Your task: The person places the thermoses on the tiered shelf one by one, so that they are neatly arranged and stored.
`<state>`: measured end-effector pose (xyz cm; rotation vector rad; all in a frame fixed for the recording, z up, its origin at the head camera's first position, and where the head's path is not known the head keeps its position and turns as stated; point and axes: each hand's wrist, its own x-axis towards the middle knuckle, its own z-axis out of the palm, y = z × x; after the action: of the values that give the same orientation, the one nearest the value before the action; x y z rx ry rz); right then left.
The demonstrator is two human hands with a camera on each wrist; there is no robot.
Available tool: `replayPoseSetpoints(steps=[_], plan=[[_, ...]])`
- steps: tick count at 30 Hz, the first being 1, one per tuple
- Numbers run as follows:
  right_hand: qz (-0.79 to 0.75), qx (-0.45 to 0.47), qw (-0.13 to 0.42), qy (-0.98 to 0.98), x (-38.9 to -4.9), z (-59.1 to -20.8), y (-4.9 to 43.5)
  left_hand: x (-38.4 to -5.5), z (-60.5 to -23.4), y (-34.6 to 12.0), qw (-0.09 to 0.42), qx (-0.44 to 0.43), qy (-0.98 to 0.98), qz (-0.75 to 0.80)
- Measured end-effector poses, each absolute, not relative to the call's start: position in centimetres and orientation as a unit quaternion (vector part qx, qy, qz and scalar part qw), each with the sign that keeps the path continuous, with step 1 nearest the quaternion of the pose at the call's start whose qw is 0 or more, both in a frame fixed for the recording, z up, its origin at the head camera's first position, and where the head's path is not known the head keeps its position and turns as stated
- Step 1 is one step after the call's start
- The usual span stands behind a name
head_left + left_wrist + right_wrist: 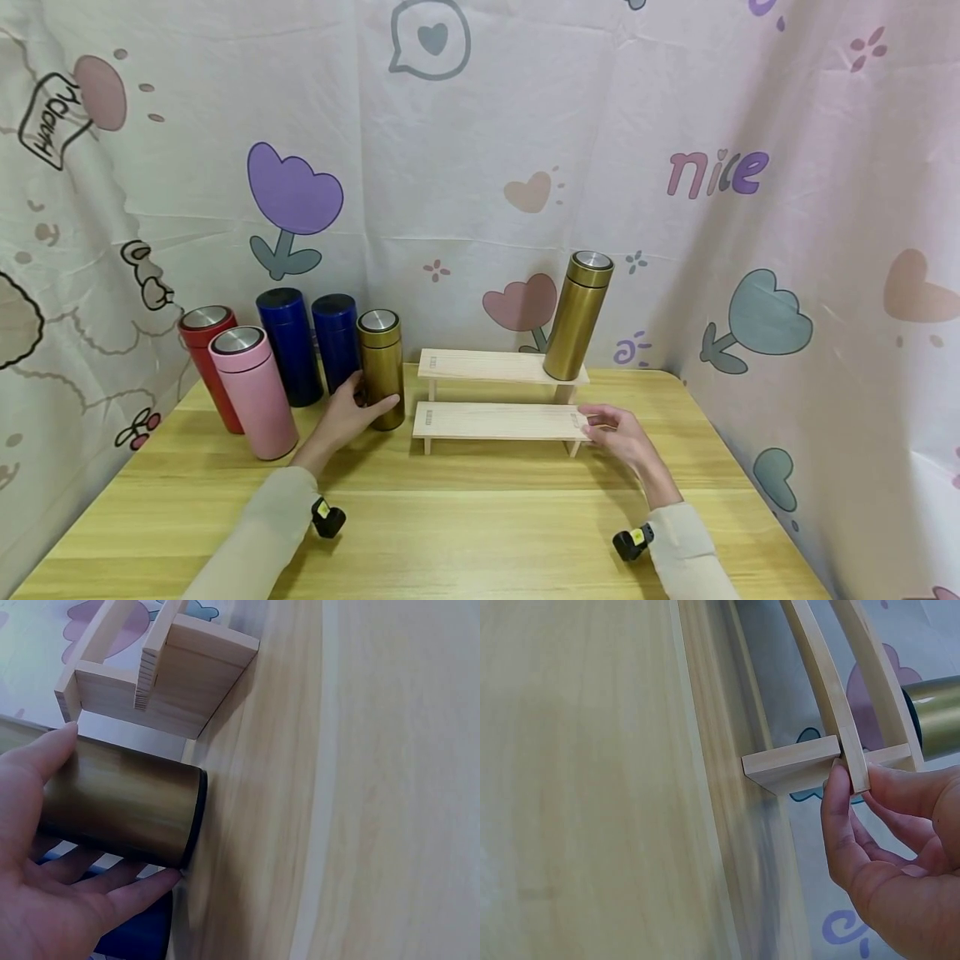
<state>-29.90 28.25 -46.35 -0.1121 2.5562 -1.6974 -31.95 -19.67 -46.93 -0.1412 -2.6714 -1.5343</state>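
My left hand [348, 421] holds a gold thermos [384, 358] with a silver lid, which stands upright on the table. In the left wrist view, the thumb lies on one side of the gold thermos [131, 799] and the fingers on the other. At the right end of a two-tier wooden shelf [495, 421], my right hand [618, 433] pinches the lower board between thumb and fingers, as the right wrist view shows at the board's end [859, 774]. Another gold thermos [579, 317] stands on the right end of the upper board.
Left of my left hand stand a red thermos [213, 367], a pink thermos [255, 396] and two dark blue thermoses, one farther left [291, 350] and one [336, 333] beside the held one. A patterned cloth [450, 167] hangs behind the wooden table [480, 533].
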Motion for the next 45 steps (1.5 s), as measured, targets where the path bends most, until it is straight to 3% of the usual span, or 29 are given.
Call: replayPoseSetpoints(steps=[45], plan=[[-0.563,-0.027,0.04,0.825,-29.84,-46.32,28.1,-31.33,-46.01,-19.36,0.07,-0.054,-0.882,-0.464]])
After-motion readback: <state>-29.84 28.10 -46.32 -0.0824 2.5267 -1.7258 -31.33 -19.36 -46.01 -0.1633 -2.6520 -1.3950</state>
